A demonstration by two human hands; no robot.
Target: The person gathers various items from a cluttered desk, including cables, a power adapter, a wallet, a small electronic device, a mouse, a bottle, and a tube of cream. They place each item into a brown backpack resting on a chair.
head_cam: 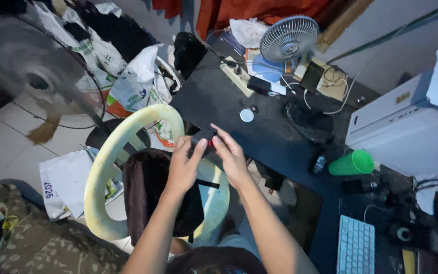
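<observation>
Black and small, a boxy object [204, 136] is being gripped by both hands. The left hand [184, 165] and right hand [231, 155] are pinching it, fingers closed around it, above a cream plastic chair [108, 167].

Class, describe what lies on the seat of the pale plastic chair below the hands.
A dark bag covers much of the plastic chair seat, under the left hand. Whatever is beneath the bag is hidden.
</observation>
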